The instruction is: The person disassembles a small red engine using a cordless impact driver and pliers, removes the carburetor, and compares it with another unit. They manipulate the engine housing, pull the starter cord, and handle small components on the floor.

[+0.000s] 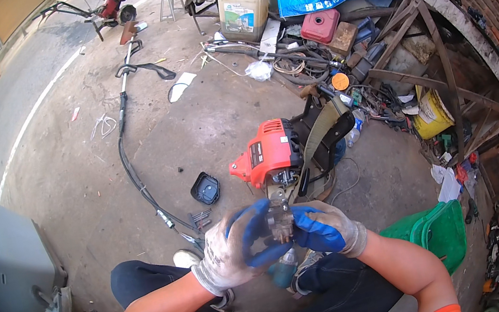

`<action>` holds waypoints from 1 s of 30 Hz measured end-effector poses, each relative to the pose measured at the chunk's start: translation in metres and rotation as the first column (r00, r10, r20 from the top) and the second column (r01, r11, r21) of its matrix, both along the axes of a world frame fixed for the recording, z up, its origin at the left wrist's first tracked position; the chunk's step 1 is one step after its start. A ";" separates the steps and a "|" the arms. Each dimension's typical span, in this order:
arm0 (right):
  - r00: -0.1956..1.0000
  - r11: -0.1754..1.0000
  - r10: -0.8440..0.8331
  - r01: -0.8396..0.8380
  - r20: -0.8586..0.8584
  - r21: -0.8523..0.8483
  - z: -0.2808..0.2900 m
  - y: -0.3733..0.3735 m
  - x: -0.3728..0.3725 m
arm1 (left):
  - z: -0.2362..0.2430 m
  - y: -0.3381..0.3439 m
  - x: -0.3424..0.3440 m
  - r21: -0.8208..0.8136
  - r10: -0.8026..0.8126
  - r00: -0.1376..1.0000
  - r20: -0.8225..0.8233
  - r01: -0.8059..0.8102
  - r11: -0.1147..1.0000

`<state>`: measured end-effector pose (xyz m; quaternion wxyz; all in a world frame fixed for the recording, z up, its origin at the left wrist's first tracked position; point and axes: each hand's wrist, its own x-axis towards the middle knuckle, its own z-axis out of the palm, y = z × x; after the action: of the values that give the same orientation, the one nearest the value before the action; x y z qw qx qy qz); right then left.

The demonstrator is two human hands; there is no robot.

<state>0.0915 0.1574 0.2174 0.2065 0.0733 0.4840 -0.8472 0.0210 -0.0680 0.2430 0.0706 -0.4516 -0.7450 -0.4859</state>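
Both my hands wear white gloves with blue coated palms. Between them, above my crossed legs, is a small grey metal part that looks like a carburetor (281, 221). My left hand (228, 245) curls its fingers and thumb about the part's left side. From the other side my right hand (327, 227) pinches it, fingertips pressed together. Just beyond lies a red engine unit (268, 151) with a black backpack frame and straps (320, 138). A black square cover (205, 188) sits open side up on the ground, with several small metal pieces (200, 218) nearby.
A long flexible shaft (125, 156) runs along the left. Grey machinery (10, 252) stands at far left, a green bin (435, 234) near right. Hoses, a red tank (320, 26), a yellow bucket (432, 115) and a jerrycan (244, 12) crowd the back and right.
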 end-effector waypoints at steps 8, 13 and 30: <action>0.998 0.997 0.055 -0.056 -0.033 -0.044 0.026 0.000 -0.008 | 0.000 0.003 0.003 0.009 0.034 0.995 0.097 -0.035 0.999; 0.997 0.991 -0.047 0.053 -0.056 0.122 0.059 -0.017 -0.008 | -0.004 0.001 0.000 -0.050 0.037 0.974 0.224 -0.026 0.998; 0.899 0.271 0.181 0.345 -0.399 0.899 0.068 -0.035 -0.007 | -0.019 0.012 0.000 -0.067 0.080 0.989 0.125 -0.072 0.995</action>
<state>0.0844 0.1223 0.2851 -0.0367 0.0211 0.9218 -0.3854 0.0209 -0.0558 0.2240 0.0271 -0.3931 -0.7794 -0.4871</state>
